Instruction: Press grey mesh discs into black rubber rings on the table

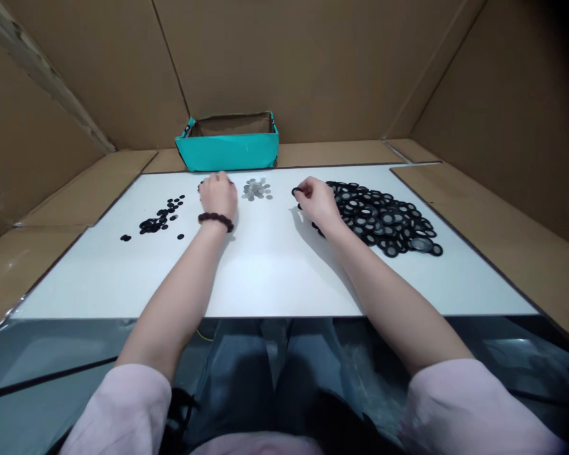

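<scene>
My right hand [317, 201] rests at the left edge of a large heap of black rings with grey centres [384, 218], its fingers pinched on one black ring [296, 190]. My left hand [218, 194], with a dark bead bracelet on the wrist, lies knuckles up on the white board [265, 272], fingers curled under; what they hold is hidden. A small pile of grey discs [256, 188] lies between the two hands. A scatter of small black discs [160, 218] lies left of my left hand.
A teal open box [228, 150] stands at the far edge of the board. Brown cardboard walls surround the work area on all sides. A dark glossy surface runs along the board's near edge above my lap.
</scene>
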Demonstrator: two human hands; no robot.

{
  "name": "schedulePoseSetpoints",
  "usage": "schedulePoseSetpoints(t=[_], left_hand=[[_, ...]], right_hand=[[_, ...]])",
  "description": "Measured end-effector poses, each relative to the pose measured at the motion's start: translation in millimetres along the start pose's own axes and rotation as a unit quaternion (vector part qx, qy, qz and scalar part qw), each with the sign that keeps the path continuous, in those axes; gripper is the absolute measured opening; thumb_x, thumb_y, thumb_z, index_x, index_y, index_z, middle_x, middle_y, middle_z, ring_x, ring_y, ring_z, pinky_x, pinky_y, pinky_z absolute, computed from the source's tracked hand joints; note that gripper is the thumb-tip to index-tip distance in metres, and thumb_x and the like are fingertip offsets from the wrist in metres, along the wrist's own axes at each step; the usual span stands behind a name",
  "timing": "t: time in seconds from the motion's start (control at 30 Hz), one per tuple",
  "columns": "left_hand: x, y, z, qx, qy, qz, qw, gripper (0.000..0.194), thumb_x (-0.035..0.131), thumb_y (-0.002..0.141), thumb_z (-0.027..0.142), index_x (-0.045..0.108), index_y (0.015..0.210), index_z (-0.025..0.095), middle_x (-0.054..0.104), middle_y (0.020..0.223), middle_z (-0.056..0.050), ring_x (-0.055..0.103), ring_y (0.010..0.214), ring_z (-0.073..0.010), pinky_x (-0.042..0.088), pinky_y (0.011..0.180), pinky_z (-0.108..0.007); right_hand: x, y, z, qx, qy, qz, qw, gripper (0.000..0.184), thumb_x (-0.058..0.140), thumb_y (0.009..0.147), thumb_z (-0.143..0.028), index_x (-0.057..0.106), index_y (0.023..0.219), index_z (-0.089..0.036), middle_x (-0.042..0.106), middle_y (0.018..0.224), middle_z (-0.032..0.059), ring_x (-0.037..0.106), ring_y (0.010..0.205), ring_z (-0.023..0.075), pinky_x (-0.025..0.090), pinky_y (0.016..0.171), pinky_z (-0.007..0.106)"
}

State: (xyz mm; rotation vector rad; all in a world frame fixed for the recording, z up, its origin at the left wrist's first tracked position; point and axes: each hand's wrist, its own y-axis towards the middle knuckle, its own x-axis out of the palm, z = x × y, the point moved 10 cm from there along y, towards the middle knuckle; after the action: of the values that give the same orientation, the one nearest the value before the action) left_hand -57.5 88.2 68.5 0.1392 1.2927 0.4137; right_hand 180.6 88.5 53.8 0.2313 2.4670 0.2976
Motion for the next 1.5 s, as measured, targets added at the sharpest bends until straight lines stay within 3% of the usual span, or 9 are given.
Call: schedulePoseSetpoints(t=[0.13, 0.33, 0.57, 0.67, 0.8, 0.87, 1.07, 1.3, 1.5], left_hand=[[0.3, 9.7, -65.2, -0.158, 0.059, -0.026, 0.985, 0.044, 0.044, 0.103, 0.019, 0.061, 0.141, 0.003, 0.062, 0.148, -0.028, 0.056, 0.141, -0.0375, 0.039, 0.121, -0.050], [20.4, 17.2, -101.1, -0.206, 0.035, -0.069, 0.975, 0.039, 0.045, 0.101, 0.016, 0.066, 0.132, 0.008, 0.063, 0.147, -0.027, 0.057, 0.142, -0.0360, 0.043, 0.116, -0.046], [7.2, 22.4, -144.6, -0.253, -0.012, 0.032, 0.967, 0.034, 0.056, 0.093, 0.017, 0.067, 0.125, 0.008, 0.064, 0.142, -0.027, 0.051, 0.140, -0.0428, 0.036, 0.114, -0.060], [-0.1, 20.6, -137.0, -0.247, 0.017, 0.048, 0.968, 0.040, 0.045, 0.095, 0.013, 0.066, 0.128, 0.006, 0.061, 0.145, -0.029, 0.051, 0.142, -0.0393, 0.036, 0.118, -0.053], [6.3, 30.8, -98.3, -0.135, 0.026, 0.027, 0.990, 0.042, 0.046, 0.097, 0.019, 0.067, 0.133, 0.010, 0.062, 0.146, -0.025, 0.049, 0.142, -0.0382, 0.034, 0.121, -0.051], [14.7, 35.4, -91.1, -0.115, 0.039, 0.000, 0.993, 0.042, 0.047, 0.096, 0.018, 0.068, 0.131, 0.010, 0.064, 0.144, -0.024, 0.047, 0.142, -0.0386, 0.034, 0.120, -0.051], [18.4, 41.0, -94.0, -0.113, 0.065, -0.012, 0.991, 0.040, 0.038, 0.096, 0.012, 0.074, 0.114, 0.014, 0.072, 0.129, -0.021, 0.053, 0.132, -0.0357, 0.036, 0.116, -0.050], [20.4, 38.9, -89.7, -0.113, 0.042, -0.021, 0.993, 0.040, 0.043, 0.096, 0.017, 0.068, 0.128, 0.012, 0.070, 0.137, -0.024, 0.052, 0.140, -0.0358, 0.036, 0.118, -0.048], [22.4, 42.1, -103.5, -0.151, 0.021, -0.011, 0.988, 0.043, 0.038, 0.096, 0.012, 0.072, 0.122, 0.011, 0.071, 0.135, -0.023, 0.054, 0.139, -0.0353, 0.039, 0.117, -0.047]], right_hand=[[-19.6, 8.4, 9.8, -0.020, -0.078, 0.057, 0.995, 0.018, 0.055, 0.090, -0.011, 0.065, 0.102, -0.022, 0.069, 0.086, 0.0066, 0.067, 0.088, 0.0272, 0.049, 0.089, 0.038], [-32.1, 22.5, 40.4, 0.028, -0.140, 0.081, 0.986, 0.019, 0.051, 0.093, -0.009, 0.066, 0.088, -0.019, 0.071, 0.098, 0.0164, 0.064, 0.100, 0.0318, 0.049, 0.096, 0.046], [-35.6, 34.2, 58.4, -0.047, -0.151, 0.139, 0.978, 0.022, 0.055, 0.094, -0.019, 0.063, 0.074, -0.019, 0.064, 0.100, 0.0212, 0.056, 0.110, 0.0382, 0.048, 0.101, 0.060], [-33.2, 31.3, 51.2, -0.067, -0.164, 0.142, 0.974, 0.024, 0.053, 0.098, -0.022, 0.066, 0.078, -0.018, 0.064, 0.103, 0.0226, 0.055, 0.110, 0.0383, 0.048, 0.101, 0.060], [-29.6, 23.7, 32.2, -0.090, -0.166, 0.144, 0.971, 0.023, 0.051, 0.100, -0.021, 0.069, 0.087, -0.016, 0.064, 0.107, 0.0228, 0.054, 0.113, 0.0387, 0.046, 0.104, 0.058], [-25.1, 21.7, 26.7, -0.093, -0.172, 0.134, 0.972, 0.022, 0.051, 0.100, -0.019, 0.070, 0.089, -0.016, 0.064, 0.106, 0.0222, 0.054, 0.113, 0.0390, 0.045, 0.105, 0.058], [-19.6, 17.4, 16.8, -0.122, -0.152, 0.131, 0.972, 0.024, 0.048, 0.100, -0.018, 0.070, 0.092, -0.017, 0.065, 0.106, 0.0215, 0.054, 0.112, 0.0387, 0.045, 0.105, 0.058], [-14.7, 11.6, 6.0, -0.137, -0.143, 0.112, 0.974, 0.024, 0.048, 0.098, -0.016, 0.071, 0.090, -0.019, 0.066, 0.103, 0.0200, 0.055, 0.110, 0.0377, 0.048, 0.103, 0.056], [-14.6, 9.2, 1.3, -0.136, -0.149, 0.103, 0.974, 0.023, 0.049, 0.099, -0.015, 0.070, 0.089, -0.019, 0.067, 0.104, 0.0190, 0.056, 0.110, 0.0369, 0.047, 0.104, 0.055]])
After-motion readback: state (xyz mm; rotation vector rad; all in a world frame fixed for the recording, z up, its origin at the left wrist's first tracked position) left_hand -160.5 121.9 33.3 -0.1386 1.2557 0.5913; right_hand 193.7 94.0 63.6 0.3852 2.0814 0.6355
